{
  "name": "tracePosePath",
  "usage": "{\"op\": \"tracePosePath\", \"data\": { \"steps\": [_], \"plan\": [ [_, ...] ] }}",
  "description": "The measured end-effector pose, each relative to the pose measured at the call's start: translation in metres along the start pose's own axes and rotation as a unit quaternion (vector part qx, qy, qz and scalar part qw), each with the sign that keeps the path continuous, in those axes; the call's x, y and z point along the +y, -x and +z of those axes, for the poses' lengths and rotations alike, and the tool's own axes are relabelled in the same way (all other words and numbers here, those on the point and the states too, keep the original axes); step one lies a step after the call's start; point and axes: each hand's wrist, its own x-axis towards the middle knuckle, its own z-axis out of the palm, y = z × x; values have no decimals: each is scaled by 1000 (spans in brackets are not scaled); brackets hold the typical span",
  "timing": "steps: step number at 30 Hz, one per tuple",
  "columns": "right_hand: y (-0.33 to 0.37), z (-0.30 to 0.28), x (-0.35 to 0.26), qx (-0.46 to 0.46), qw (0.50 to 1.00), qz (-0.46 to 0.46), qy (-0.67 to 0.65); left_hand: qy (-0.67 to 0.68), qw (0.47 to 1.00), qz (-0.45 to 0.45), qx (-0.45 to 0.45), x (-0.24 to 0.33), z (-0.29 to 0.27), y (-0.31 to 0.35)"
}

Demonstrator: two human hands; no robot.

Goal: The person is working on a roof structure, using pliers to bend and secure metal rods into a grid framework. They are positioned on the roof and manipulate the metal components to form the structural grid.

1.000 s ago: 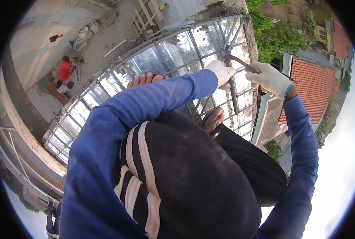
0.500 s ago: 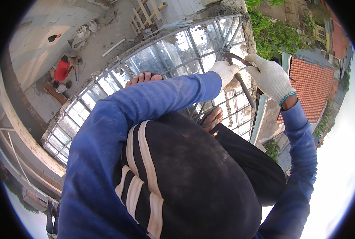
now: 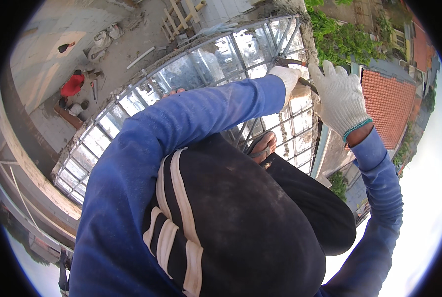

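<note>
My left hand [image 3: 285,79], in a white knitted glove, is closed around a pair of dark long-handled pincers [image 3: 296,62], near their head. Its fingertips are mostly out of sight behind the glove. One handle points toward my right hand; the other comes out below the left glove. My right hand [image 3: 342,96], gloved with a teal cuff edge, is raised beside the handle ends with its fingers spread. Beneath both hands runs a grid of metal bars [image 3: 238,52] over shiny silvery sheets. The pincers' head is at a bar crossing near the grid's far right corner.
My sandalled foot [image 3: 263,146] stands on the grid, by its right edge. Far below on the left, a person in red [image 3: 73,85] crouches on a concrete floor [image 3: 124,44]. Beyond the grid's right edge are green leaves [image 3: 337,39] and an orange tiled roof [image 3: 387,106].
My right hand has opened off the pincers' handle and moved slightly right, fingers spreading. The left hand has shifted up and right, and the pincers' handles have swung closer together. The person below has bent further.
</note>
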Motion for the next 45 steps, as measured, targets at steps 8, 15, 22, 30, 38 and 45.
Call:
{"op": "tracePosePath", "data": {
  "steps": [8,15,22,30,38,45],
  "plan": [
    [-6,45,5,27,995,27,89,-254,967,24,5,14,-28,25],
    [-35,57,43,-46,998,-23,32,-760,540,345,110,50,-73,33],
    [-59,90,75,-30,995,-95,5,-843,516,143,59,79,-44,32],
    [-59,112,79,38,994,-98,0,-830,534,143,73,77,-43,32],
    [-30,39,24,3,997,-13,72,-818,542,176,81,76,-50,37],
    [-29,19,5,-25,999,-4,20,-816,535,205,74,66,-54,22]
  ]
}}
